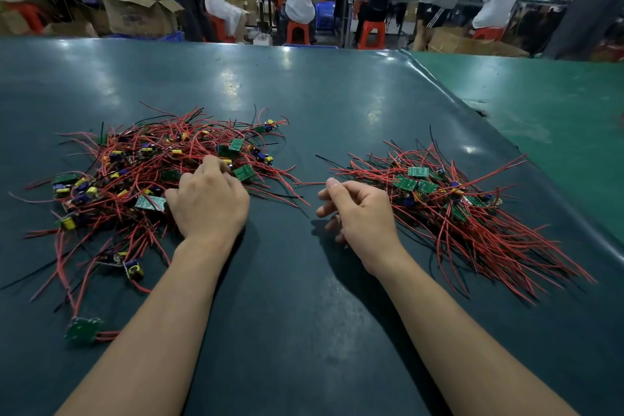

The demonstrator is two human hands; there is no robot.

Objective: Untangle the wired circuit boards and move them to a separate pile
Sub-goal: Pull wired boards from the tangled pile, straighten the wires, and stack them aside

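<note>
Wired circuit boards, small green squares trailing thin red and black leads, lie in two heaps on the dark teal bench [337, 105], and the coming move turns on one red lead [312, 183] stretched between them. The right hand [358, 209] forms the grip on it: thumb and forefinger appear pinched on the lead's near end, the other fingers loosely curled, holding nothing else that I can see. From that pinch the lead runs toward nine o'clock, its long axis nearly level across the bench, back into the tangled heap [145, 176]. The left hand [207, 201] rests on that heap's edge, fingers curled down among the wires; whether they grip a board or merely press the tangle I cannot tell. The board on the pinched lead is hidden in the tangle, probably near the left hand's fingertips, so the left hand is nearer to it and the right nearer to its goal. The sorted pile [449, 206] lies just beside the right hand at three o'clock, its leads combed toward four o'clock. Open bench lies between the heaps and at twelve o'clock; beyond the sorted pile the bench edge drops to a lighter green surface [540, 105], so room at three o'clock is short.
</note>
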